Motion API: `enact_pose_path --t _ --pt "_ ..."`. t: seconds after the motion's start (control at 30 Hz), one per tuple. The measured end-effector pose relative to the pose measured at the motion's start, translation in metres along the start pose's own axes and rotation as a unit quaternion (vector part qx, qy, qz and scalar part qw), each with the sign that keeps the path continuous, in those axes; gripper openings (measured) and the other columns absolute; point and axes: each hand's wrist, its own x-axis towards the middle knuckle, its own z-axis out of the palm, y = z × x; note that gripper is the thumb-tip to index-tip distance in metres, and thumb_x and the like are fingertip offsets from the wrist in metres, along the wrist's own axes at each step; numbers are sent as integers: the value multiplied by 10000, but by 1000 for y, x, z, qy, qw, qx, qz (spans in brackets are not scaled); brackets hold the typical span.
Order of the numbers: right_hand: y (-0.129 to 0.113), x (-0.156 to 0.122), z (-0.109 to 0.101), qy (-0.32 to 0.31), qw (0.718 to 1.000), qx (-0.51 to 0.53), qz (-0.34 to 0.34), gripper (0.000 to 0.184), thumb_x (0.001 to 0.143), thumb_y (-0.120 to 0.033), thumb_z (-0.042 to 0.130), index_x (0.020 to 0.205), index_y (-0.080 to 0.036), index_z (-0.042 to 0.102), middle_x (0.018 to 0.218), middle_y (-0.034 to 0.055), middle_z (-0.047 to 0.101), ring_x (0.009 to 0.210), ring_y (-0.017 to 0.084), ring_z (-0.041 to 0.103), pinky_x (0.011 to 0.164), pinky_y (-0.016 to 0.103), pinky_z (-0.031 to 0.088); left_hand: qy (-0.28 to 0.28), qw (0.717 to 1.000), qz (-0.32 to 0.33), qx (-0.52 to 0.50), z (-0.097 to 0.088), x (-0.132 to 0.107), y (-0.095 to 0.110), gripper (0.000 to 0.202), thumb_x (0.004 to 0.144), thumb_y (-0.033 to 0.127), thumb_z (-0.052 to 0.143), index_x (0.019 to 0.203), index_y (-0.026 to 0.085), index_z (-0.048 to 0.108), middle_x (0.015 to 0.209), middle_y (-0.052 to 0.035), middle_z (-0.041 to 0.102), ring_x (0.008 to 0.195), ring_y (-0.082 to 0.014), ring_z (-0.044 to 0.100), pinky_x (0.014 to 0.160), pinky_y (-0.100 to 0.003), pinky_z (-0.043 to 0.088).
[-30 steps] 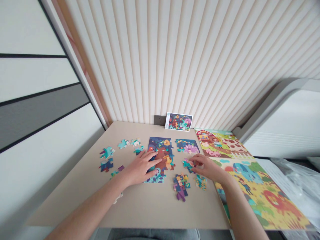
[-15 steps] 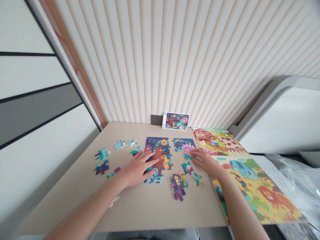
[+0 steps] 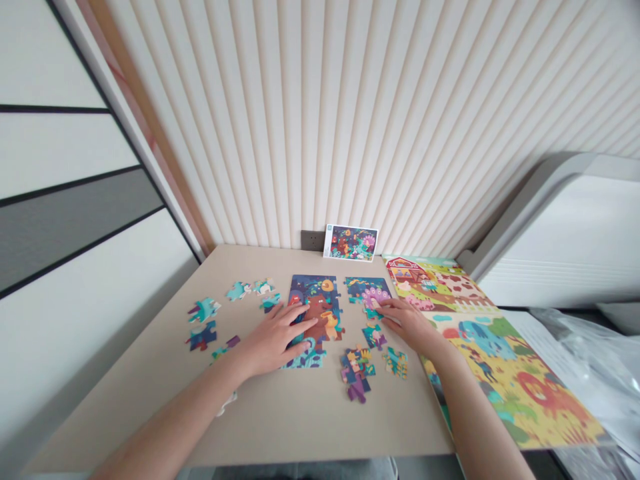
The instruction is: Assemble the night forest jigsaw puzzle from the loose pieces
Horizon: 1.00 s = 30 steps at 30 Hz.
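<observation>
My left hand (image 3: 275,337) lies spread and flat over the larger joined puzzle section (image 3: 327,287), which shows a brown bear and a night sky. My right hand (image 3: 407,323) has its fingers stretched out, the tips resting on the lower right of the smaller peacock section (image 3: 354,287). Its fingers partly cover the teal pieces there. Just below sits a teal and purple puzzle piece (image 3: 374,337). A joined orange and purple cluster (image 3: 357,370) and a teal, yellow-striped piece (image 3: 395,363) lie nearer to me.
Several loose puzzle pieces (image 3: 203,335) are scattered on the table (image 3: 280,427) at left. A picture card (image 3: 351,243) leans against the ribbed wall beside a socket (image 3: 311,240). A farm puzzle (image 3: 465,290) and a savanna puzzle (image 3: 520,373) occupy the right side.
My right hand has shifted slightly left, its fingertips further over the peacock section. My left hand stays on the bear section.
</observation>
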Motion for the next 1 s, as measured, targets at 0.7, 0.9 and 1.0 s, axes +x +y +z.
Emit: enact_pose_path --t 0.7,0.9,1.0 --pt "-21 4 -1 11 995 -98 5 321 1041 -392 553 1326 -351 695 1268 67 705 1132 268 657 983 424 506 3 1000 0 16 2 1 -1 513 1038 533 467 1532 397 473 1621 -53 417 1517 -337 347 1259 -582 223" --pt "-26 6 0 -14 991 -133 1 296 1037 -341 576 1303 -349 704 1280 62 719 1169 270 658 1038 453 450 4 1000 4 22 3 0 -1 522 1043 551 444 1544 402 453 1622 -57 415 1520 -339 342 1259 -583 225" --pt "-27 5 -1 -21 991 -132 8 302 1043 -337 556 1312 -346 695 1290 67 705 1159 265 657 1030 447 460 5 1000 2 19 4 0 -2 520 1041 551 451 1541 410 454 1620 -55 419 1521 -340 341 1260 -582 221"
